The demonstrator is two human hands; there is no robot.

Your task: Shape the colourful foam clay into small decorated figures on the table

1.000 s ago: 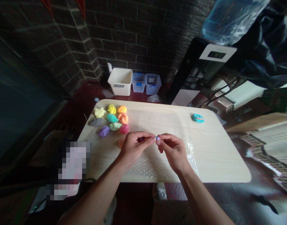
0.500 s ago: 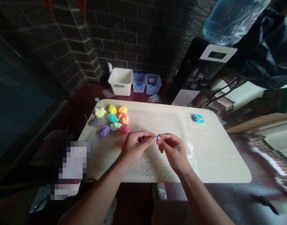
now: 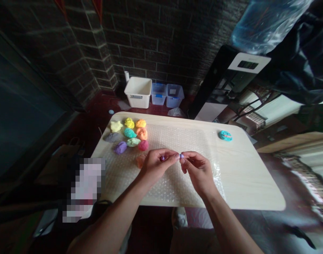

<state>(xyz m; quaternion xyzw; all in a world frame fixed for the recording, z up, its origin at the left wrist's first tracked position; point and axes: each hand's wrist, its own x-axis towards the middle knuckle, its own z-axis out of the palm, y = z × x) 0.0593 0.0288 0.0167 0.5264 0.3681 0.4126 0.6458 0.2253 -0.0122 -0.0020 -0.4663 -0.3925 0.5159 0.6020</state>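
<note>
My left hand [image 3: 156, 164] and my right hand [image 3: 199, 170] meet above the bubble wrap, fingers pinched together. Between their fingertips is a small light purple piece of modelling clay [image 3: 181, 156], with a bit of blue at its left side. A darker purple bit [image 3: 162, 158] shows in the curl of my left hand. Partly behind my left wrist lies a pale orange clay lump [image 3: 140, 161]. Further left sit several clay lumps, among them a purple lump [image 3: 120, 147], a crimson lump [image 3: 143, 145] and a teal lump [image 3: 130, 132].
Bubble wrap [image 3: 174, 137] covers much of the wooden table [image 3: 253, 176]. A flat turquoise clay piece [image 3: 226, 135] with an orange strip lies at the right. Behind the table stand a white basket [image 3: 138, 93], two clear bins [image 3: 174, 97] and a water dispenser [image 3: 216, 81].
The whole view has shifted slightly, so everything appears a little further right. Both hands keep their pinch on the small purple clay piece, with barely any finger movement.
</note>
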